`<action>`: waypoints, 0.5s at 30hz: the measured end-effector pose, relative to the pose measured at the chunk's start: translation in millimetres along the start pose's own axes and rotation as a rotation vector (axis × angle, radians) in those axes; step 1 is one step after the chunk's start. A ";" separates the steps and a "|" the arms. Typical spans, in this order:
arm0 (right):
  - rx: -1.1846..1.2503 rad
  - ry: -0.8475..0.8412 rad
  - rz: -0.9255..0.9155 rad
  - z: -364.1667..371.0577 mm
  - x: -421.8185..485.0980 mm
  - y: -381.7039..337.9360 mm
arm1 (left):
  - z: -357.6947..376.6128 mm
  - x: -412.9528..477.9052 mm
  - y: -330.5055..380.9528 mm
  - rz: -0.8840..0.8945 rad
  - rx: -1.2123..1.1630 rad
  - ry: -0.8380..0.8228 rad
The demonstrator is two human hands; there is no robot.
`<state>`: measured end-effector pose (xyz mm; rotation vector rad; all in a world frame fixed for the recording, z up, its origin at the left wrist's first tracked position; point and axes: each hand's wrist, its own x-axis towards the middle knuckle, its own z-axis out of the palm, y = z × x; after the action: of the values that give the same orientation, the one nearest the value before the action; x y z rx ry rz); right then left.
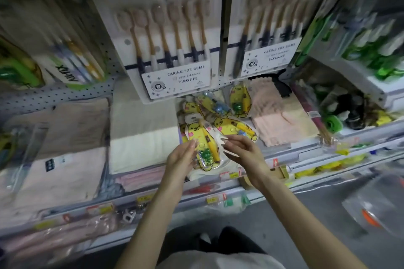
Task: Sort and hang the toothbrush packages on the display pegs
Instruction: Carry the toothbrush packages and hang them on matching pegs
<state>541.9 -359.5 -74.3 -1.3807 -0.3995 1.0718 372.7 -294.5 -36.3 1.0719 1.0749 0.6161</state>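
Flanking yellow toothbrush packages [231,126]: folded towels [142,137].

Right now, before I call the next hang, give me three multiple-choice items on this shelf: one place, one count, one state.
1. Where are the yellow bear packages?
A. On pegs
B. Loose on the shelf, below the hung Yikojife pack
C. On the floor

2. How many brushes does that Yikojife pack show?
A. Three
B. Ten
C. Six

3. How are the hands?
A. Left hand and right hand open, either side of one bear package
B. Both fists
C. One out of view

Answers: 1 B, they lie in a pile beside the pink towel; 2 C, six heads stand in a row; 3 A, the fingers are straight or relaxed.
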 end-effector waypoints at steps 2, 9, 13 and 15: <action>0.000 -0.003 0.022 -6.0 4.3 4.3 | 6.6 1.2 -11.4 -0.016 0.034 0.022; 0.029 -0.055 0.132 -18.2 39.1 15.4 | 16.9 19.4 -27.3 0.050 0.209 0.068; -0.066 -0.086 0.162 -15.4 63.6 18.8 | 26.7 28.6 -33.2 0.011 0.184 0.101; -0.111 -0.109 0.170 -11.8 72.1 19.1 | 31.1 33.1 -34.3 -0.010 0.156 0.128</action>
<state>580.2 -312.3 -119.1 -1.4785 -0.4323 1.2851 411.3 -292.4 -78.2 1.1731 1.2548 0.6068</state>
